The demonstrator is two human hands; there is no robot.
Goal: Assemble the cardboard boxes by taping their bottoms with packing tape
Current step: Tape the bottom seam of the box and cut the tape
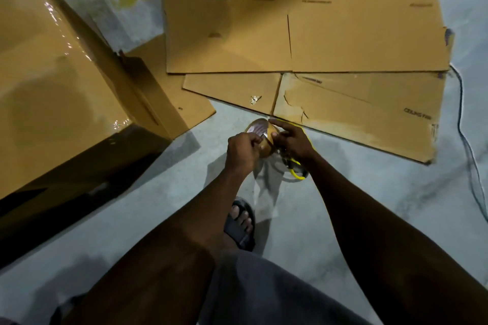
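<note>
At nine o'clock stood the large assembled brown cardboard box (52,74), tilted toward the viewer. A glossy strip of clear tape (66,34) ran across its upper face, and its near side was in deep shadow. A loose brown cardboard flap (190,105) lay flat on the pale grey concrete floor (369,171) just beside the box's right edge.

From twelve to two o'clock lay the stack of flattened brown cardboard boxes (303,21), printed with black lettering. A torn, creased sheet stuck out from under the stack toward the viewer.

Just below centre, both hands met on the round brown packing-tape roll (257,129), held in the air above the floor, near the flattened stack's front edge. The left grip (241,150) was at the roll's eight o'clock. Its fingers were curled and pinched the roll's near rim between thumb and fingertips. The right grip (293,140) was at the roll's three o'clock, thumb pressed to the roll's side and index finger stretched over its top. Its remaining fingers were curled under. So the roll sat between the two grips, touching both.

A yellow-and-black looped handle (295,173) hung below the right grip at its six o'clock; I could not tell what tool it belonged to.

At six o'clock a foot in a black slide sandal (239,229) rested on the floor, with grey shorts (264,290) below it. At three o'clock a thin dark cable (467,145) trailed across the floor.
</note>
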